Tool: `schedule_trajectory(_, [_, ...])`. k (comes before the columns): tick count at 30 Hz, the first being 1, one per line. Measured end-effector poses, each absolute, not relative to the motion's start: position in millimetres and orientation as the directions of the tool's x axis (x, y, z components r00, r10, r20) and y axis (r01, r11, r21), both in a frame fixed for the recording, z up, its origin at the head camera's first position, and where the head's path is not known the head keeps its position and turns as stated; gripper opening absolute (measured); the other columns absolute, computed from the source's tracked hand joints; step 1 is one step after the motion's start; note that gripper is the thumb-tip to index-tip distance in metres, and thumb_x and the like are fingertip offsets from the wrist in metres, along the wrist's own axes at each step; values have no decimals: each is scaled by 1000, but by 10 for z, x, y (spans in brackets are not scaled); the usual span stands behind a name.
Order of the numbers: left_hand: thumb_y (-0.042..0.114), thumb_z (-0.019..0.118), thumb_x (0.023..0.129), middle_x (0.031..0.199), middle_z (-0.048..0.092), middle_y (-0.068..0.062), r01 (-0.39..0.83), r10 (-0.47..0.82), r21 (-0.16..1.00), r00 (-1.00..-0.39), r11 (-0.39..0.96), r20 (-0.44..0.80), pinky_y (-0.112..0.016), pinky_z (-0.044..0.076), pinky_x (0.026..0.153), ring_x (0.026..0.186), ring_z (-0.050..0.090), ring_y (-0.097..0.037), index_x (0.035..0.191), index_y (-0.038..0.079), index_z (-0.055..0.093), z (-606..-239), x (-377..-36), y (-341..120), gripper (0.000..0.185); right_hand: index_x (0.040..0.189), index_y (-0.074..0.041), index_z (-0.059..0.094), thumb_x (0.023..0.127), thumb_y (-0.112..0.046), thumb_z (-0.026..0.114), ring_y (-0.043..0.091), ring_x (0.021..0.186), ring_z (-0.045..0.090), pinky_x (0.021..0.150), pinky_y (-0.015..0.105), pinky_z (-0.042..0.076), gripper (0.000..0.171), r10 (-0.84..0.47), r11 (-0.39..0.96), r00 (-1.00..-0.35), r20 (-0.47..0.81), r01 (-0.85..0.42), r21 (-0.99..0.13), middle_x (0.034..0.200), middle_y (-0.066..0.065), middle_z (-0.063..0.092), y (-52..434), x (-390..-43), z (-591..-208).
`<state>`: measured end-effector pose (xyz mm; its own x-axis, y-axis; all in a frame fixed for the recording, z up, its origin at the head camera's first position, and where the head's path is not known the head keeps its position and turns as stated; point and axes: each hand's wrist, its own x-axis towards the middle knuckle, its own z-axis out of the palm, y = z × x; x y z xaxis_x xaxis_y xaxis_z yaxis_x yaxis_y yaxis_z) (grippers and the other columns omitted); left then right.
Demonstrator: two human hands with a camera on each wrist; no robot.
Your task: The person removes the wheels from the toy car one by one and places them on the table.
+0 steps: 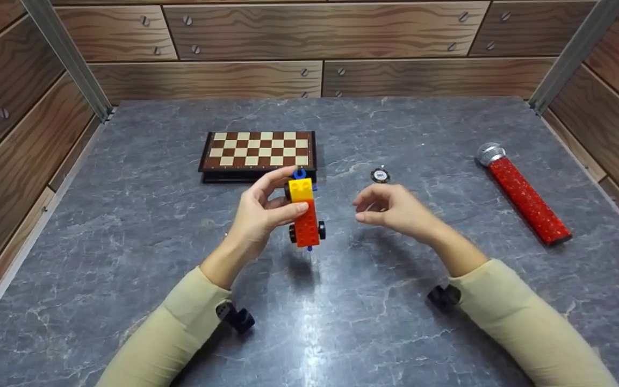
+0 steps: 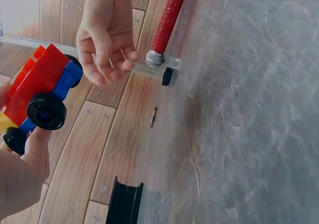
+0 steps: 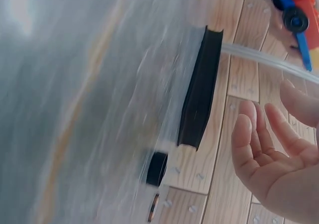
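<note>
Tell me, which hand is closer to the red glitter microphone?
Right. The right hand hovers empty, partway across the table toward the microphone; the left hand is farther off, holding the toy car.

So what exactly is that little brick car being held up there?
The toy car of red, yellow and blue plastic bricks has a studded red body, a yellow block on the far end, a blue base with a hook, and black wheels. It is lifted off the grey marble-look table, lengthwise away from the person, pinched by the left hand. The right hand hovers beside, apart.
</note>
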<state>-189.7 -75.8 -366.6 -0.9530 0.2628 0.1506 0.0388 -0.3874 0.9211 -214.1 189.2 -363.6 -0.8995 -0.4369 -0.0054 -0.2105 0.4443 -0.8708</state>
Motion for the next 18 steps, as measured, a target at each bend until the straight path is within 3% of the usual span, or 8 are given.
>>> schedule_trajectory(9, [0,75,75,121,48,-17,57,264,915,-948,-399,175,-45,52,80,94,61,-33,130,10,51,-3668,-1894,-714,60,106,1,62,83,-11,69,21,79,60,75,42,53,26,-495,258,-869,7,-155,-954,93,15,62,1699,-2017,-3656])
schedule_trajectory(14, [0,74,76,122,48,-17,66,262,910,-947,-409,186,-46,52,81,93,60,-33,130,9,50,-3679,-1893,-708,59,110,7,57,84,-9,68,20,80,60,76,42,53,32,-547,155,-837,9,-112,-982,99,24,59,1614,-1956,-3680])
schedule_trajectory(18, [0,73,77,122,48,-17,69,256,908,-948,-414,189,-47,51,81,92,60,-32,129,9,50,-3681,-1899,-709,58,112,11,55,85,-8,67,20,81,60,75,38,54,35,-567,114,-823,19,-102,-988,98,20,61,1569,-1939,-3708])
